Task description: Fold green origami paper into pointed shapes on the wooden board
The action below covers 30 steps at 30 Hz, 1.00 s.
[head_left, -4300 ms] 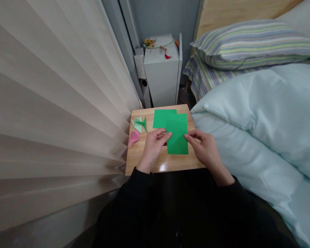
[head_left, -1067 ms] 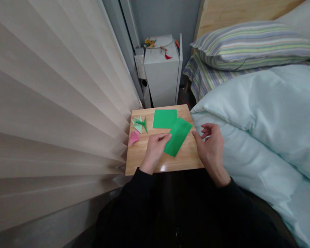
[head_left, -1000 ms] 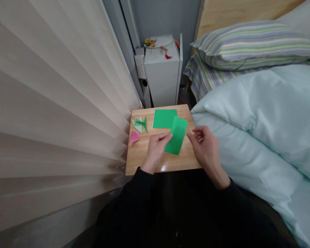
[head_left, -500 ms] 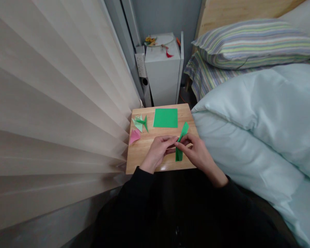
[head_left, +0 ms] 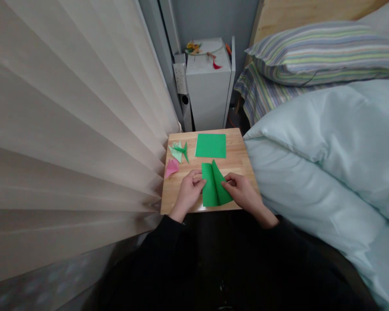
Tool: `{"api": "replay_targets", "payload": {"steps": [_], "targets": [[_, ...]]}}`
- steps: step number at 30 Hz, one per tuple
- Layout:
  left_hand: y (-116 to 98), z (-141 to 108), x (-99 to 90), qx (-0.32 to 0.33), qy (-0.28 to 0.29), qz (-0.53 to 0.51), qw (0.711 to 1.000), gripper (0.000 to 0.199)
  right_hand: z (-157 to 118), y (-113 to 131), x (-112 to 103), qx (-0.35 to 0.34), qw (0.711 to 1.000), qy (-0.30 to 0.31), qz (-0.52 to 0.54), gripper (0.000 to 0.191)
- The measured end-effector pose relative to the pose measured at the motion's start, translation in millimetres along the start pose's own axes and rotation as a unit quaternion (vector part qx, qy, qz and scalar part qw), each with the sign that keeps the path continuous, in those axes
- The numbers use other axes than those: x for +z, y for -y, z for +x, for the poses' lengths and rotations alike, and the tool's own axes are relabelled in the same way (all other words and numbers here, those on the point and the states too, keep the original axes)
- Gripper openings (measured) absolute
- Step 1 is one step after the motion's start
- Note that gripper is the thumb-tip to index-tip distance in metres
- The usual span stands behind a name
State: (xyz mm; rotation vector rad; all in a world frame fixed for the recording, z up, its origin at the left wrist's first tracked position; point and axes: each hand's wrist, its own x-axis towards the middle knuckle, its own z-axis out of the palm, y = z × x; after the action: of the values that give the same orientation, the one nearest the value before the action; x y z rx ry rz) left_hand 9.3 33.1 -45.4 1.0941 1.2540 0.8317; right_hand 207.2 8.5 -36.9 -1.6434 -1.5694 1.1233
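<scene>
A sheet of green paper [head_left: 209,185], creased down its middle and partly spread, is held over the near part of a small wooden table [head_left: 178,188]. My left hand [head_left: 190,190] pinches its left edge between thumb and fingers. On the opposite edge, my right hand [head_left: 241,190] has a like grip, with the right half tilted upward. Just beyond lies a flat green square of paper [head_left: 210,146]. At the table's left sit folded light and dark green paper pieces [head_left: 179,151] and a folded pink paper piece [head_left: 172,168].
A pleated curtain [head_left: 84,129] hangs close along the left. Behind the table stands a white cabinet [head_left: 209,95] with small ornaments on top. To the right is a bed with a pale blue quilt [head_left: 327,138] and a striped pillow [head_left: 324,54].
The green paper, folded narrow half a second ago, has been opened out along its crease. My hands have moved apart to its two side edges.
</scene>
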Motion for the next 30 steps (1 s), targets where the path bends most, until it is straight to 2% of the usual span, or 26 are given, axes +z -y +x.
{"api": "replay_targets", "payload": {"steps": [2, 4, 9, 12, 14, 17, 18, 19, 21, 23, 26, 28, 30], "targets": [[13.0, 5.3, -11.7, 0.044, -0.084, 0.117, 0.989, 0.043, 5.7, -9.3, 7.4, 0.070, 0.992, -0.001, -0.109, 0.019], [23.4, 10.5, -19.0, 0.076, -0.126, 0.246, 0.958, 0.049, 11.3, -18.3, 14.6, 0.090, 0.984, 0.003, -0.151, 0.020], [35.1, 14.2, -18.7, 0.115, -0.095, 0.485, 0.862, 0.038, 19.9, -31.5, 25.1, 0.108, 0.964, 0.016, -0.240, 0.020], [36.5, 10.6, -14.4, 0.190, -0.105, 0.576, 0.788, 0.036, 20.7, -32.2, 24.1, 0.107, 0.951, 0.027, -0.288, 0.021], [37.6, 8.5, -11.5, 0.252, -0.058, 0.599, 0.758, 0.040, 19.8, -31.4, 21.5, 0.106, 0.942, 0.034, -0.317, 0.022], [41.0, 6.7, -6.7, 0.289, 0.100, 0.574, 0.760, 0.031, 17.1, -28.9, 16.3, 0.114, 0.926, 0.033, -0.358, 0.025], [42.4, 6.0, -5.1, 0.289, 0.134, 0.562, 0.763, 0.030, 16.1, -27.4, 14.3, 0.121, 0.921, 0.030, -0.369, 0.026], [43.8, 5.3, -3.7, 0.286, 0.151, 0.555, 0.767, 0.039, 15.2, -25.5, 12.4, 0.118, 0.916, 0.024, -0.383, 0.026], [45.8, 3.6, -2.0, 0.281, 0.157, 0.552, 0.769, 0.067, 13.7, -21.0, 8.9, 0.081, 0.909, 0.008, -0.408, 0.024], [46.5, 2.4, -1.7, 0.274, 0.163, 0.555, 0.768, 0.080, 12.4, -17.6, 6.6, -0.016, 0.906, 0.009, -0.424, 0.023], [45.4, 2.7, -2.8, 0.261, 0.169, 0.552, 0.773, 0.082, 9.4, -20.8, 7.2, -0.180, 0.906, 0.090, -0.373, 0.035], [43.0, 3.2, -3.5, 0.258, 0.170, 0.545, 0.780, 0.081, 6.4, -27.9, 9.6, -0.218, 0.913, 0.121, -0.324, 0.054], [38.7, 2.6, -3.7, 0.261, 0.173, 0.534, 0.786, 0.074, 3.4, -34.8, 11.6, -0.218, 0.922, 0.126, -0.295, 0.072]]}}
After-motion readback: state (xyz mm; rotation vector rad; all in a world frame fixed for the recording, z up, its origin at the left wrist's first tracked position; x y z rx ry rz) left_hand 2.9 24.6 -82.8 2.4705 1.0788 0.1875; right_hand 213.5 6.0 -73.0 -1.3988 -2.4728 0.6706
